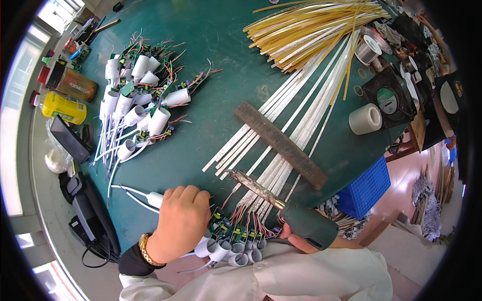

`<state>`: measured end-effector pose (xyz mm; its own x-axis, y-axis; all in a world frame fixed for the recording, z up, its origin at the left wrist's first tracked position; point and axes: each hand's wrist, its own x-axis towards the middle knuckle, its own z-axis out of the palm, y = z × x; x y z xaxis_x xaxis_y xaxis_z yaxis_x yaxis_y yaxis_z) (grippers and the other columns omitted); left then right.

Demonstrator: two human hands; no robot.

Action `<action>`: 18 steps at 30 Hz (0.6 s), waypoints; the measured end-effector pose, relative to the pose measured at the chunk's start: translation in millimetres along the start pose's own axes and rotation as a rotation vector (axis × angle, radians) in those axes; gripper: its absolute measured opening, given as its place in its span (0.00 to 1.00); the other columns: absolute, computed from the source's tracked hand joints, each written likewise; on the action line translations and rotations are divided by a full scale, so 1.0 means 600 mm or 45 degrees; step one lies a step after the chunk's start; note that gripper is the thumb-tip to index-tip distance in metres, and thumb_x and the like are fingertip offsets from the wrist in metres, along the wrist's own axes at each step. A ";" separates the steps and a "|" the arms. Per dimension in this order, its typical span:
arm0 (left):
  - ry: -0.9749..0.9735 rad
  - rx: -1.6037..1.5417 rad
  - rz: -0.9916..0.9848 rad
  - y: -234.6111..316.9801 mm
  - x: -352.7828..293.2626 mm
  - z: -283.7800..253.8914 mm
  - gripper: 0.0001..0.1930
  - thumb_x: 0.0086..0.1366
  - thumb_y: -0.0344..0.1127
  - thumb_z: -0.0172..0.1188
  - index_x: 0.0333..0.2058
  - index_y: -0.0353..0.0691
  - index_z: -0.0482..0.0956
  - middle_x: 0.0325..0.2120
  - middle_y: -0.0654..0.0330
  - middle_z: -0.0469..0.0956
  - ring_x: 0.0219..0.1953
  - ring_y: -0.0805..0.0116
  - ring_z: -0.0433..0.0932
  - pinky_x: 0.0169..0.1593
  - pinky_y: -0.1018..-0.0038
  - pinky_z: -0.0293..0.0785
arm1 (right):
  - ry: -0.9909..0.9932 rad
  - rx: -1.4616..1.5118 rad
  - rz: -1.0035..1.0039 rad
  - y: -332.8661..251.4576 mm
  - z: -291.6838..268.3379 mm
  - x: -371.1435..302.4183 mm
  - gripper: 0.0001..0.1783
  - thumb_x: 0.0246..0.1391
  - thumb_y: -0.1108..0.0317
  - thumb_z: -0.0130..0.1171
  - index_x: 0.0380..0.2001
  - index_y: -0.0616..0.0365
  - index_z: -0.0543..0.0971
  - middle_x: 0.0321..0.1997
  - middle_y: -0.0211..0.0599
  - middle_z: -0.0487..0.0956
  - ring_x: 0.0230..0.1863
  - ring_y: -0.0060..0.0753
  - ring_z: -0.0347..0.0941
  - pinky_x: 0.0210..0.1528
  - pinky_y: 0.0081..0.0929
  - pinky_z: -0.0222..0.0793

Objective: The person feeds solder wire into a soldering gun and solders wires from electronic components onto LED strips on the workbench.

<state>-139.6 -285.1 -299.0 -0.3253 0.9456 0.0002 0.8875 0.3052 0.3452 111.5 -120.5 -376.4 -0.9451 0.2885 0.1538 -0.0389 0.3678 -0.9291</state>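
My left hand (184, 214), closed, is wrapped round a white cylindrical housing (154, 199) with white cables trailing left; its far end is hidden in my fingers. My right hand (299, 242) grips the dark green handle of a soldering iron (310, 224). The iron's worn metal barrel points up and left over long white LED strips (296, 143). A rusty metal bar (281, 145) lies across these strips. At their near ends, thin red and white wires lead to small green circuit boards (236, 232), with white cylinders (219, 250) clustered at the table's near edge.
More wired boards in white cylinders (159, 122) are piled at left. Yellow-backed strips (301, 37) fan out at the far side. A wire spool (368, 50), white tape roll (365, 119) and black fan (389, 98) stand right. Below is a blue crate (364, 188); bottles (64, 108) line the left edge.
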 end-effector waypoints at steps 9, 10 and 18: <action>0.406 0.163 0.257 -0.018 0.034 0.032 0.12 0.47 0.26 0.64 0.33 0.40 0.80 0.27 0.64 0.74 0.30 0.64 0.73 0.46 0.56 0.67 | -0.073 -0.087 -0.152 -0.002 -0.004 -0.013 0.13 0.55 0.69 0.58 0.42 0.64 0.75 0.30 0.38 0.78 0.30 0.33 0.77 0.35 0.28 0.73; 0.360 0.134 0.285 -0.019 0.033 0.033 0.13 0.47 0.26 0.65 0.34 0.40 0.80 0.28 0.64 0.74 0.31 0.65 0.73 0.47 0.55 0.66 | -0.084 0.003 -0.067 -0.004 -0.003 -0.014 0.17 0.56 0.69 0.58 0.47 0.65 0.72 0.30 0.40 0.78 0.30 0.33 0.78 0.35 0.29 0.73; 0.314 -0.127 0.150 -0.024 0.030 0.042 0.16 0.44 0.21 0.64 0.35 0.38 0.81 0.31 0.59 0.75 0.32 0.59 0.74 0.39 0.65 0.71 | -0.171 0.095 -0.026 -0.003 -0.013 -0.015 0.25 0.60 0.68 0.55 0.57 0.68 0.64 0.30 0.43 0.77 0.31 0.34 0.78 0.34 0.31 0.73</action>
<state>-150.0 -269.8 -327.8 -0.3024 0.9143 0.2694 0.8913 0.1711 0.4199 122.6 -117.0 -373.6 -0.9786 0.1588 0.1310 -0.0777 0.3045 -0.9493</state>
